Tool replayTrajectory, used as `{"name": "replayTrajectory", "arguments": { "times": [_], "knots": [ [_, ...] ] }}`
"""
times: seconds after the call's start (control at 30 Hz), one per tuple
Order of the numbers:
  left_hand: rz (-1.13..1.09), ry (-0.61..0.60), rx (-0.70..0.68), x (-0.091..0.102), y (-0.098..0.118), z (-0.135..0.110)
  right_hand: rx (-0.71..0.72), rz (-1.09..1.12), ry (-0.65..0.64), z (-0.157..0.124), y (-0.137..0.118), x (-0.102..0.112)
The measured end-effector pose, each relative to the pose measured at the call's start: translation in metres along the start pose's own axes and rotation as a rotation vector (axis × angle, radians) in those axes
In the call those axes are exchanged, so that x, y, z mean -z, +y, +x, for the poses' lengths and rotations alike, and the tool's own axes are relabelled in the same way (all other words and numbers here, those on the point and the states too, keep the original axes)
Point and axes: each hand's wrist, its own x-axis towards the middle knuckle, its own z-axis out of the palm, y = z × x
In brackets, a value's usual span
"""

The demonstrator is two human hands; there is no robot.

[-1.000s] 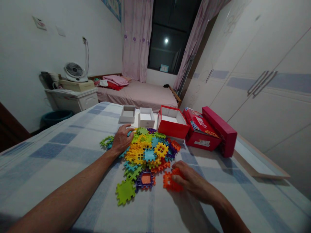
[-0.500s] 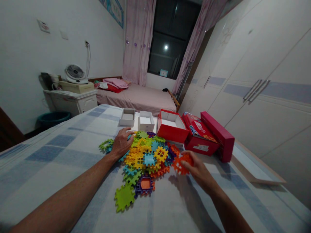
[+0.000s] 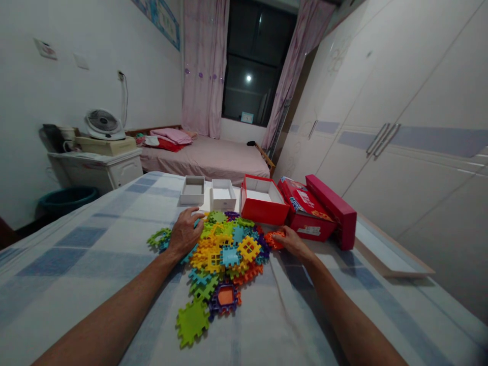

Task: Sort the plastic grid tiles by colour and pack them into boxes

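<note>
A heap of interlocking plastic building tiles (image 3: 213, 249) in yellow, green, blue, purple and orange lies on the checked cloth in front of me. My left hand (image 3: 186, 231) rests on the heap's left side, fingers stretched out toward the far tiles and holding nothing I can see. At the right edge, my right hand (image 3: 293, 240) pinches an orange tile (image 3: 275, 240) low by the heap; its thumb is partly hidden. Nearest to me lie a green tile (image 3: 192, 321) and a purple-framed tile (image 3: 225, 297) with an orange centre.
Behind the heap stand a grey-lined small box (image 3: 192, 190), a white box (image 3: 223, 194) and an open red box (image 3: 264, 209). To the right are a printed red box (image 3: 308, 208), a long dark pink box (image 3: 333, 211) and a shallow tray (image 3: 392, 249).
My right hand has moved away from me, bringing the orange tile down from above the cloth to the heap's right edge. My left hand stays on the heap. The view has shifted slightly.
</note>
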Motion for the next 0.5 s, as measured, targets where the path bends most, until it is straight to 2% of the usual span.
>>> {"name": "replayTrajectory", "arguments": {
  "times": [0.17, 0.27, 0.37, 0.5],
  "knots": [
    [0.016, -0.015, -0.003, 0.001, -0.001, 0.001, 0.034, 0.03, 0.094, -0.012, 0.004, -0.006],
    [0.018, -0.021, -0.025, 0.001, -0.002, 0.0, 0.038, 0.038, 0.187, -0.023, 0.004, 0.004],
    [0.036, -0.031, -0.046, 0.0, -0.007, 0.0, 0.009, 0.023, 0.305, -0.041, 0.01, 0.037],
    [0.05, -0.037, -0.08, 0.0, -0.011, 0.002, -0.069, -0.067, 0.486, -0.079, 0.035, 0.106]
  ]
}}
